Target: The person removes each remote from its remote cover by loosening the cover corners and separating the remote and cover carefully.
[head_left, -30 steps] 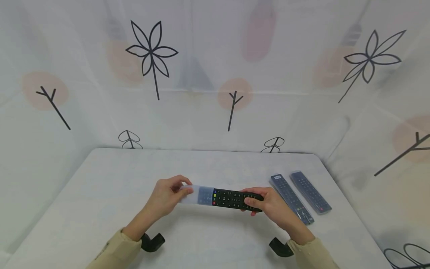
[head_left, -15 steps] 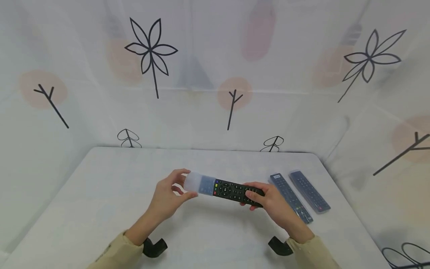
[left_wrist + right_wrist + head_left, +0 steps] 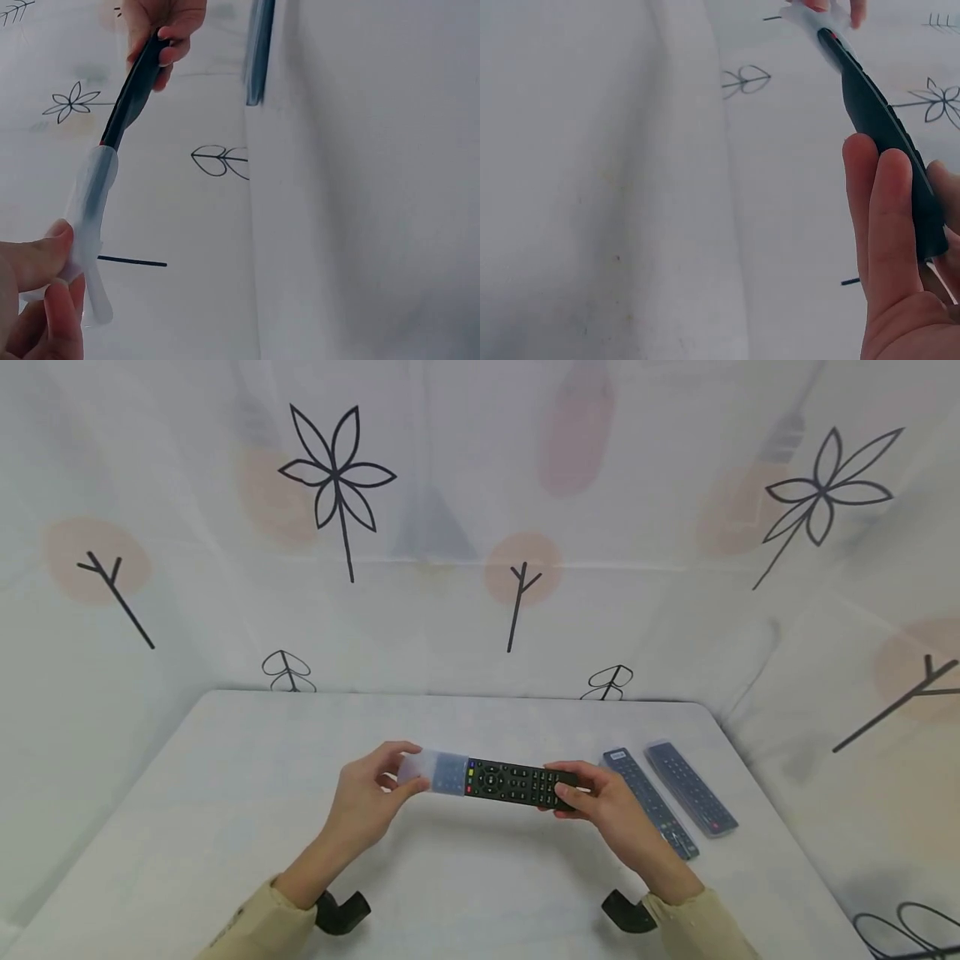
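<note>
A black remote control (image 3: 517, 782) with many buttons is held above the table, its left part inside a translucent sleeve (image 3: 448, 774). My right hand (image 3: 600, 797) grips the bare right end, thumb on the button face and fingers behind, as the right wrist view shows. At the other end my left hand (image 3: 371, 789) pinches the loose end of the sleeve between thumb and fingers. From the left wrist view, the sleeve (image 3: 90, 199) covers the remote's near end and a flap of it hangs below the fingers.
Two more remotes in bluish covers, one (image 3: 651, 803) nearer my right hand and another (image 3: 692, 787) beyond it, lie side by side on the white table (image 3: 247, 760). A patterned cloth wall (image 3: 450, 635) rises behind the table.
The left fingers parted from the sleeve's end half a second ago and now pinch it again. The remote rose and tilted, then levelled out and shifted slightly left.
</note>
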The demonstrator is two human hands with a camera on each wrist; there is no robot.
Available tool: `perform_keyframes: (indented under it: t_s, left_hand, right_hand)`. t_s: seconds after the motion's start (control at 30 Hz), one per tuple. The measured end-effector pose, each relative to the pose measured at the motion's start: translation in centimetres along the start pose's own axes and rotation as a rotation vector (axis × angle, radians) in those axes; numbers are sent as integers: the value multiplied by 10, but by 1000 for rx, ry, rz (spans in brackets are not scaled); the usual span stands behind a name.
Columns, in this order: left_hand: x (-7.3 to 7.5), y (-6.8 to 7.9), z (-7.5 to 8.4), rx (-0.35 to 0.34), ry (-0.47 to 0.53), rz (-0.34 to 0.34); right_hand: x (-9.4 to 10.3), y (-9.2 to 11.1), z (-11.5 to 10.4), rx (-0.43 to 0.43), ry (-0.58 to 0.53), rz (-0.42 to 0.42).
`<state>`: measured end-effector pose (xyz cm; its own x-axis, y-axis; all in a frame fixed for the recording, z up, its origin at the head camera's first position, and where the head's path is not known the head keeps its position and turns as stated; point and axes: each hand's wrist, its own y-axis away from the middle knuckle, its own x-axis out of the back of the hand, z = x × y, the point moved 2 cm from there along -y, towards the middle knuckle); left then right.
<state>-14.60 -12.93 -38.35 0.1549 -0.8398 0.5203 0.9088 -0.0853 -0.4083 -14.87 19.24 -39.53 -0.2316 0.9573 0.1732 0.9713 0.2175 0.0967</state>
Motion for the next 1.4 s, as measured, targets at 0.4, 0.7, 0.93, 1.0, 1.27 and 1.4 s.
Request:
perform_keyframes:
  t_s: [0.4, 0.7, 0.93, 1.0, 1.27, 1.4]
  left_hand:
    - [2, 2, -5, -34, -50, -57]
    - [4, 1, -6, -40, -42, -65]
    - [7, 0, -6, -34, -65, -72]
    - [7, 0, -6, -38, -68, -74]
    - [11, -1, -9, -47, -60, -79]
    - [12, -1, -11, -51, -56, -77]
  right_hand:
    - [6, 3, 1, 16, -10, -47]
    - [8, 6, -3, 46, -9, -69]
    - [9, 4, -1, 50, -2, -71]
    - [9, 4, -1, 51, 6, -69]
    - [10, 4, 0, 66, 10, -81]
    - [11, 5, 0, 73, 11, -81]
